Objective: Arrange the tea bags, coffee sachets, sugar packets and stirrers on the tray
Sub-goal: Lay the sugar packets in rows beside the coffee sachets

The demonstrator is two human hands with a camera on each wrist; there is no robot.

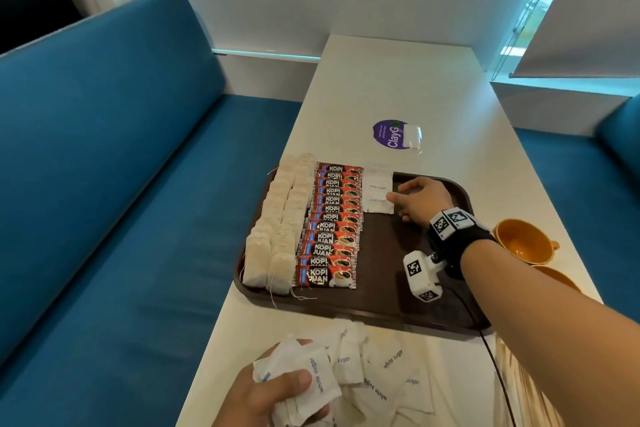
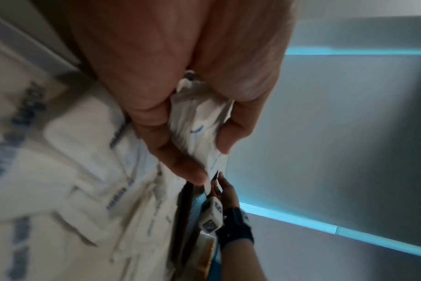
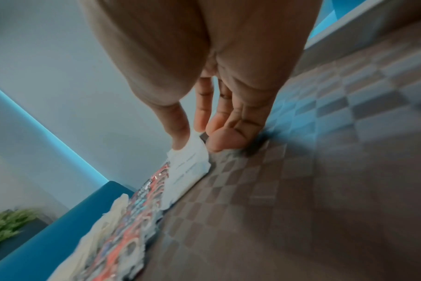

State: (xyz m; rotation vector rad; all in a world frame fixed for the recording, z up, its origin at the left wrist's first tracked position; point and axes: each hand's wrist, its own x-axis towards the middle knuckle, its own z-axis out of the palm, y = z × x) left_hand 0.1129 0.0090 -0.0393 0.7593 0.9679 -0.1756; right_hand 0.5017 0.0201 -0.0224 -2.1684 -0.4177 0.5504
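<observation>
A brown tray (image 1: 398, 288) holds two columns of tea bags (image 1: 277, 236), then a column of red Kopi Juan coffee sachets (image 1: 332, 229). Right of the sachets' far end lie white sugar packets (image 1: 377, 194). My right hand (image 1: 398, 198) reaches over the tray. Its thumb tip touches the right edge of these sugar packets (image 3: 187, 171), and its fingers (image 3: 202, 117) are nearly straight. My left hand (image 1: 277, 388) hovers near the table's front edge and grips a crumpled bunch of sugar packets (image 1: 311, 378), seen close up as a bunch of sugar packets (image 2: 199, 121) in the left wrist view.
Several loose sugar packets (image 1: 381, 374) lie on the white table in front of the tray. Pale wooden sticks (image 1: 519, 385) lie at the front right. Two orange cups (image 1: 523, 243) stand right of the tray. A purple sticker (image 1: 389, 133) lies beyond it. A blue bench (image 1: 138, 218) runs along the left.
</observation>
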